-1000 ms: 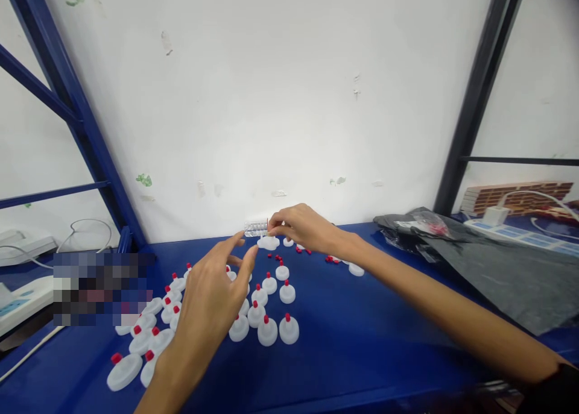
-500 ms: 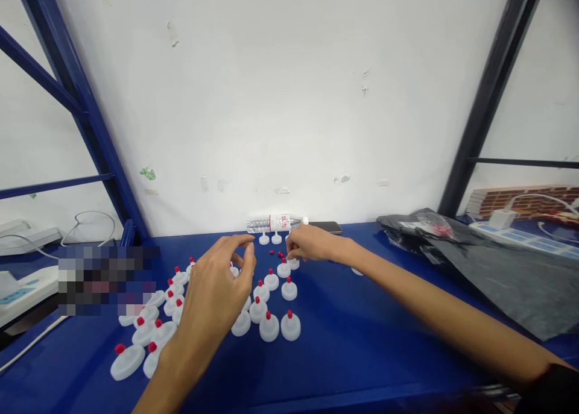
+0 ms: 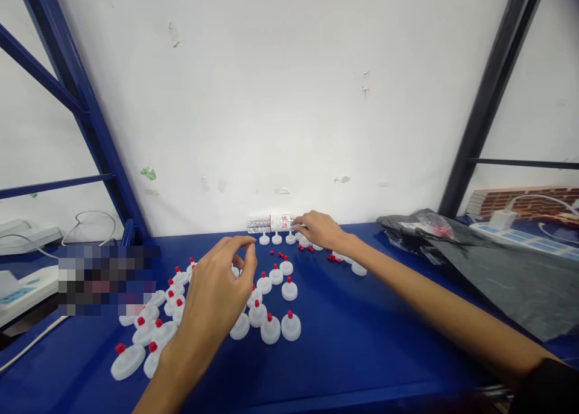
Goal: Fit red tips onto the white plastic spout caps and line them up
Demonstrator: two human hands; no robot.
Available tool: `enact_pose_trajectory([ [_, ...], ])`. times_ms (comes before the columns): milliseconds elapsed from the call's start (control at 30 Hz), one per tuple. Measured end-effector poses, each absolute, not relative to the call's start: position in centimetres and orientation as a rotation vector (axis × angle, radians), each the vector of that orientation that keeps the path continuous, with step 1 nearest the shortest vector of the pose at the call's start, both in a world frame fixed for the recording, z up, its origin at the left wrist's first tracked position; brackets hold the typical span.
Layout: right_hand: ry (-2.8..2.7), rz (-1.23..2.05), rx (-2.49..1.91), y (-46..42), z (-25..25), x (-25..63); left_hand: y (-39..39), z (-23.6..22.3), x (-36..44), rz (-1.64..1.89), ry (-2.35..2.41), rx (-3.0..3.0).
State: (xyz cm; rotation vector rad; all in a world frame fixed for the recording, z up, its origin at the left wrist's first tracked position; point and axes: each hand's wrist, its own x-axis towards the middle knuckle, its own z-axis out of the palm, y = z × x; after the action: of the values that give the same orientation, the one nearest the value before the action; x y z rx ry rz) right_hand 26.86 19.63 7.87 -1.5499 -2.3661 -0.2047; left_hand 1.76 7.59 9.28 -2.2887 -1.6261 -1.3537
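My left hand (image 3: 222,281) hovers above the blue table among white plastic nozzle lids with red tips, thumb and fingers apart and nothing between them. Some lids behind it are hidden. My right hand (image 3: 319,228) reaches to the back, its fingertips beside a white nozzle lid (image 3: 291,238) without a red tip; thumb and forefinger look slightly apart, and contact with the lid cannot be made out. Two more bare lids (image 3: 276,238) stand to its left. Small red tips (image 3: 281,255) lie loose in front of them. A red-tipped lid (image 3: 286,266) stands nearer me.
A clear plastic bottle (image 3: 260,224) lies against the wall behind the bare lids. More white lids (image 3: 359,269) and red tips (image 3: 333,258) lie under and beside my right forearm. A dark plastic bag (image 3: 479,269) covers the right side. Blue shelf posts (image 3: 99,143) rise at the left.
My right hand has moved back and right, away from a red-tipped lid in the front group, to the bare lids near the bottle. Several red-tipped lids shifted slightly. My left hand has barely moved.
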Motion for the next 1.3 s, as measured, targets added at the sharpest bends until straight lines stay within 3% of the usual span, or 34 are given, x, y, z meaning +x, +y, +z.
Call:
enact_pose_trajectory([
  [267,-2.489,-0.184,-1.376,20.6,5.6,27.2,7.6,9.3,1.9,-1.368,-1.601,-2.313],
  [500,-2.308,-0.098,-1.285,19.0,8.4,26.2,7.5,9.3,1.8,-1.358,-1.640,-2.291],
  [800,-2.196,0.477,-0.685,12.1,13.7,21.6,7.7,9.3,1.8,-1.371,-1.529,-2.413],
  [900,-2.199,0.434,-0.748,12.5,13.4,21.8,7.9,9.2,1.6,-1.329,-1.531,-2.385],
  [1067,-2.357,-0.081,-1.336,16.3,11.3,24.4,8.1,9.1,1.6,-1.277,-1.624,-2.342],
  [1300,-2.506,-0.051,-1.616,18.8,9.1,26.8,8.3,8.9,1.5,-1.266,-1.740,-2.332],
])
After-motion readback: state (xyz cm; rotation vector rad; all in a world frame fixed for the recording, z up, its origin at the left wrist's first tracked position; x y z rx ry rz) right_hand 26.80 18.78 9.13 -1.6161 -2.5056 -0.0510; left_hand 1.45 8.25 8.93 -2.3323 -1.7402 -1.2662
